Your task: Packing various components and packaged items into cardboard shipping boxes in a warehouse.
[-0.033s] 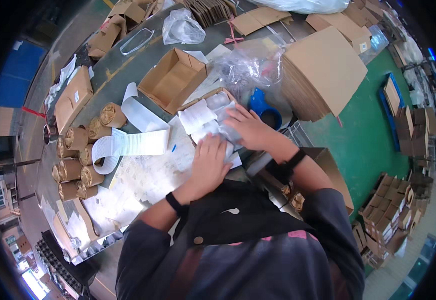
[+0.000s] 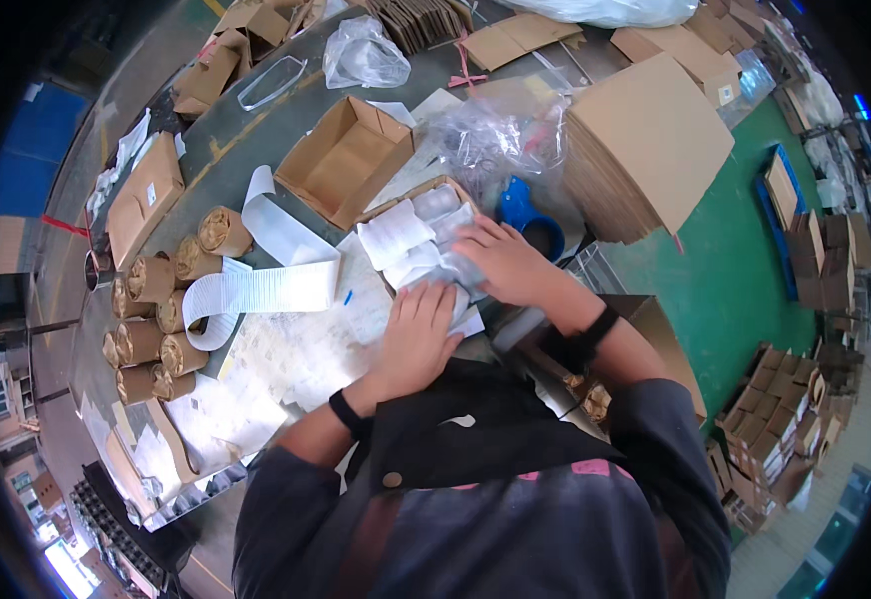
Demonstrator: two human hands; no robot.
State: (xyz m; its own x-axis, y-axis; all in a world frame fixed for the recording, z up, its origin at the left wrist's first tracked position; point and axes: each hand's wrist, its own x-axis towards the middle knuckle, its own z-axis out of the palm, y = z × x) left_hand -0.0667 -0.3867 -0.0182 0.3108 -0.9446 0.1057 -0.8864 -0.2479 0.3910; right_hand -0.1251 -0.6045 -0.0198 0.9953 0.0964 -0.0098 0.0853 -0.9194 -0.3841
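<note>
On the grey work table (image 2: 256, 130), both hands press down on soft white padded packets (image 2: 426, 255) inside a small open brown cardboard box (image 2: 434, 190). The left hand (image 2: 416, 334) lies flat on the near packets. The right hand (image 2: 500, 262) curls over the middle ones. Nothing looks moved from a moment ago, so the packing looks part done. Brown paper-wrapped rolls (image 2: 156, 319) stand well apart.

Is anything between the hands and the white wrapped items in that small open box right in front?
Nothing visible. The left hand and right hand both rest directly on the white wrapped items in the small box; the blue tape dispenser sits behind, off the path.
</note>
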